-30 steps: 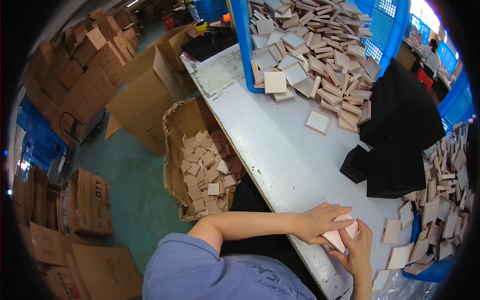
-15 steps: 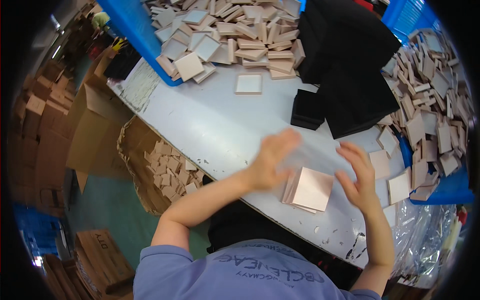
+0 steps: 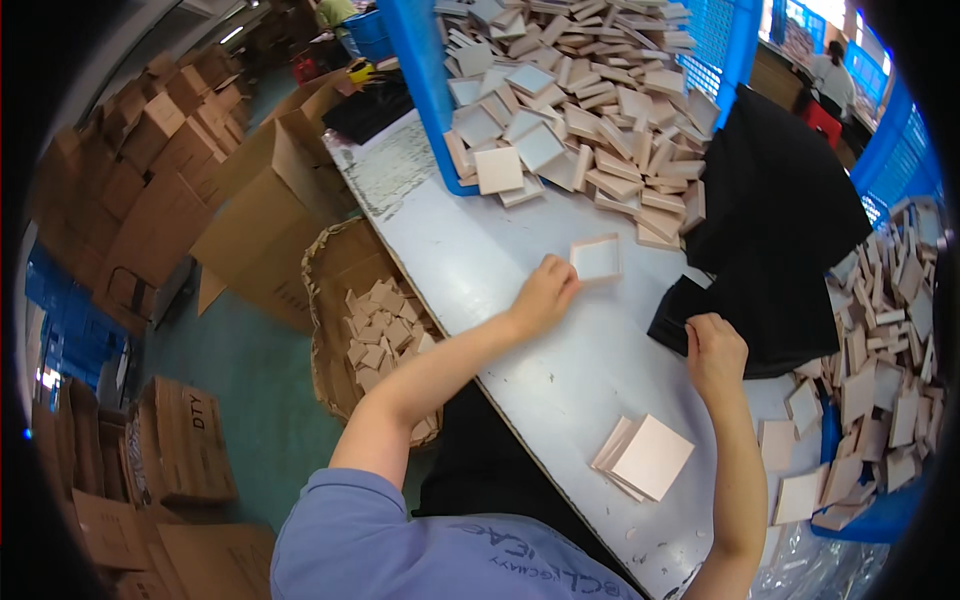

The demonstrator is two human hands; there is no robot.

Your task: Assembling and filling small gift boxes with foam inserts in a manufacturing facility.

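Note:
A shallow pale pink square box [image 3: 597, 257] with a white inside lies open side up on the table. My left hand [image 3: 545, 295] is closed on its near left edge. My right hand [image 3: 717, 355] is at the short stack of black square pads [image 3: 678, 312], fingers pinched at its near right corner; whether a single pad is between them I cannot make out. Closer to me, left of my right forearm, rests a small uneven pile of pale pink square pieces [image 3: 652, 456], smooth side up.
Taller black stacks [image 3: 780, 190] stand behind the short one. Blue crates [image 3: 425, 90] overflow with pink boxes at the back and right. Left of the table edge [image 3: 440, 320], an open carton [image 3: 325, 350] holds small pink pieces. Two people are in the background.
My left hand has moved forward onto the open box, and my right hand has reached the short black stack. Both were apart beside the small pink pile before. The view has shifted.

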